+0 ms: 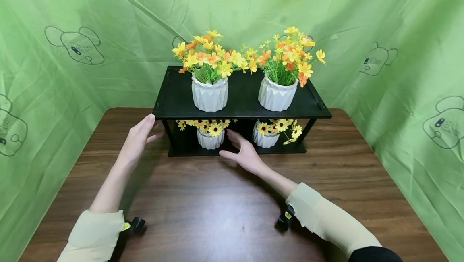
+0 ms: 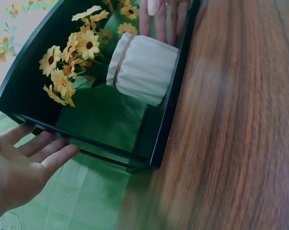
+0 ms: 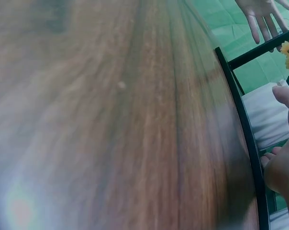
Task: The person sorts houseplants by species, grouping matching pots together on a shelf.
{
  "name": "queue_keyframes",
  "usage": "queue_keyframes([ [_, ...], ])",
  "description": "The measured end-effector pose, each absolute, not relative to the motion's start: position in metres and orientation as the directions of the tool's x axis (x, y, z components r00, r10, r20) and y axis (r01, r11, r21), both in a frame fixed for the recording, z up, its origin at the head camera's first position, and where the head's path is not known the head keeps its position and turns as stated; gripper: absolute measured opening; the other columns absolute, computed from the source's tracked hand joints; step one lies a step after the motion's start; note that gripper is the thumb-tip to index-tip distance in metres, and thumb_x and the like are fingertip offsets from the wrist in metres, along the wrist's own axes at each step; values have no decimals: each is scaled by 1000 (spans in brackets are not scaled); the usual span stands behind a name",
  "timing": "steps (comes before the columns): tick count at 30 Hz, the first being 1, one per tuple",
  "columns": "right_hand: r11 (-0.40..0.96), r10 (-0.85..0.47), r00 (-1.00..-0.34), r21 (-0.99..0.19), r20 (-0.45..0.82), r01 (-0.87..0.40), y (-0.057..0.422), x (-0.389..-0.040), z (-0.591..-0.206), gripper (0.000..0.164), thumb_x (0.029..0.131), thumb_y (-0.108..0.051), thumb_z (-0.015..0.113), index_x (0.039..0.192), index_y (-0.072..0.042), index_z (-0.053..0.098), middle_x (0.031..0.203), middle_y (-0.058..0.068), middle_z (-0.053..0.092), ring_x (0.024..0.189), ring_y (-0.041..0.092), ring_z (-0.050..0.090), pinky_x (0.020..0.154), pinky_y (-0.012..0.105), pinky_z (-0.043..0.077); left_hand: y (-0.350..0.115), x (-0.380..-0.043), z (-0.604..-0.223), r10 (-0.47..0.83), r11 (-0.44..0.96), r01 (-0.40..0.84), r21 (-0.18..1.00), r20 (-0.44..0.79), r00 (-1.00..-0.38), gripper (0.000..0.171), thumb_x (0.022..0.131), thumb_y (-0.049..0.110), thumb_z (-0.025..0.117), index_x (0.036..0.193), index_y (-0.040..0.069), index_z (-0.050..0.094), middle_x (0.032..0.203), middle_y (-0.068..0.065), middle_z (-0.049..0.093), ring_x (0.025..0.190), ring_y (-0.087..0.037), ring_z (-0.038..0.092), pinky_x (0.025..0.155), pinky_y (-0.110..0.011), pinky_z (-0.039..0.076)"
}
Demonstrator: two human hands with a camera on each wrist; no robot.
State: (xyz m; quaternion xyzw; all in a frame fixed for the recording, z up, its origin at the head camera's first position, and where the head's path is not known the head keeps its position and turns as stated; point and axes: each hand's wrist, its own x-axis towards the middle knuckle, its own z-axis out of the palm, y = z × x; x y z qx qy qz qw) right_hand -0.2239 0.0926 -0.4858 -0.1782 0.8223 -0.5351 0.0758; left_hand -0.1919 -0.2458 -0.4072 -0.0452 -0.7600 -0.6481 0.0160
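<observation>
A black two-tier shelf [image 1: 243, 100] stands at the back of the table. My left hand [image 1: 137, 137] is at its left front corner, thumb at the top board's edge and fingers extended beside the side frame in the left wrist view. My right hand [image 1: 244, 155] reaches into the lower tier, with fingers at the right side of the lower left white pot [image 1: 211, 140] and thumb spread in front. That fluted pot holds yellow daisy-like flowers [image 2: 82, 48] with dark centres. To its right stands a similar lower right pot [image 1: 266, 138].
Two larger white pots, one left [image 1: 210, 96] and one right [image 1: 277, 94], stand on the top board with orange and yellow flowers. Green cloth [image 1: 235, 0] hangs behind and at both sides. Brown wood table [image 1: 203, 197] extends in front of the shelf.
</observation>
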Motion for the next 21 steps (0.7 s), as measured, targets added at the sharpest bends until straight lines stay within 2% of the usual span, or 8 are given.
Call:
queue_keyframes([
  [4,365,-407,-908,-894,98,-260,100,-216,-486,82,90,-29,82,157,-9,40,158,16,49,147,28,47,123,44,39,-247,-187,-408,54,273,68,960,56,-997,69,110,52,34,162,6,30,167,-17,32,150,-34,39,97,-11,52],
  [7,378,-423,-898,-876,123,-298,105,-213,-488,82,90,-28,82,157,-8,40,158,16,48,147,28,48,122,44,40,-247,-184,-410,72,297,87,951,69,-995,67,111,51,29,162,8,27,166,-18,32,149,-36,39,97,-11,52],
  [12,427,-452,-884,-841,119,-332,112,-208,-486,83,90,-31,82,158,-13,39,159,12,47,147,23,47,122,40,40,-244,-177,-411,86,293,112,950,90,-992,63,112,47,30,163,10,27,166,-18,34,147,-39,41,97,-12,52],
  [15,446,-466,-878,-827,111,-342,116,-205,-483,83,89,-31,82,158,-14,39,159,12,48,147,24,48,122,42,41,-242,-171,-410,59,335,94,938,78,-995,61,112,46,34,163,13,28,166,-15,35,139,-27,54,96,-9,51],
  [18,451,-477,-871,-818,118,-357,120,-202,-482,82,89,-28,83,157,-12,40,158,13,49,146,26,49,121,43,42,-240,-165,-410,13,385,78,919,79,-997,60,111,46,38,163,16,31,165,-14,38,118,-1,66,94,-7,50],
  [21,449,-492,-862,-813,123,-372,125,-200,-482,82,89,-27,83,157,-8,41,158,15,49,146,26,49,121,44,41,-238,-157,-412,-44,407,69,911,95,-995,58,110,44,43,159,13,38,158,-18,47,103,16,62,91,-8,52],
])
